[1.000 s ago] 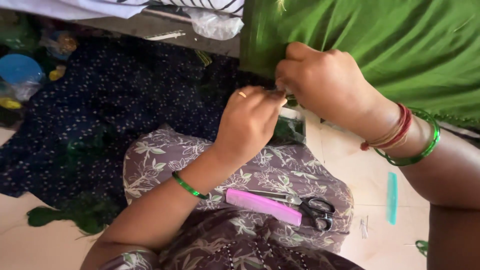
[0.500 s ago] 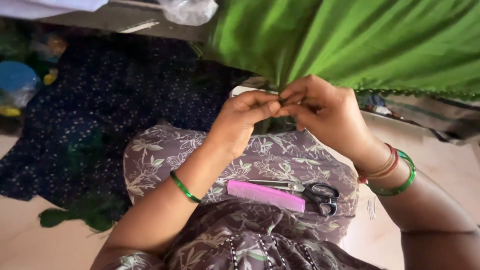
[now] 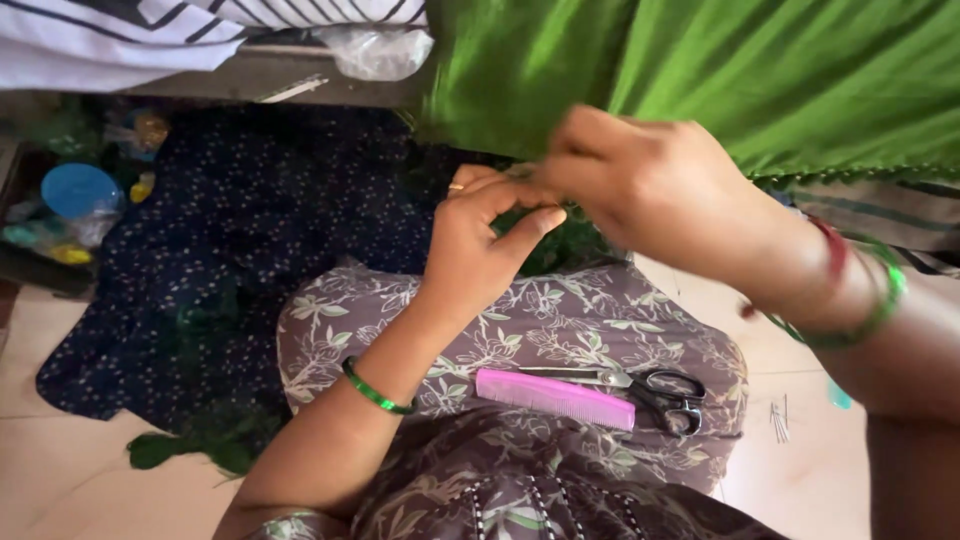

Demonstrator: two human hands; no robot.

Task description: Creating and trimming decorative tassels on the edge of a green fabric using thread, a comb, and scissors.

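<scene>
My left hand (image 3: 482,240) and my right hand (image 3: 650,185) meet over my knee, both pinching the lower edge of a green cloth (image 3: 780,70) that hangs from the upper right. The right hand is blurred by motion. Whatever small thing sits between the fingertips is hidden. A green bangle rings my left wrist; red and green bangles ring the right. On my lap, over a grey floral dress (image 3: 560,330), lie a pink comb (image 3: 555,398) and black-handled scissors (image 3: 650,385), side by side and untouched.
A dark blue dotted cloth (image 3: 230,250) covers the floor at left, with green scraps (image 3: 190,450) at its near edge. A blue-lidded container (image 3: 80,190) and clutter sit far left. Several pins (image 3: 778,420) lie on the tiled floor at right. Striped fabric (image 3: 150,25) hangs top left.
The view has shifted slightly. My right hand has moved up and right along the green cloth's edge, blurring, while the left hand keeps pinching the edge. Comb and scissors have not moved.
</scene>
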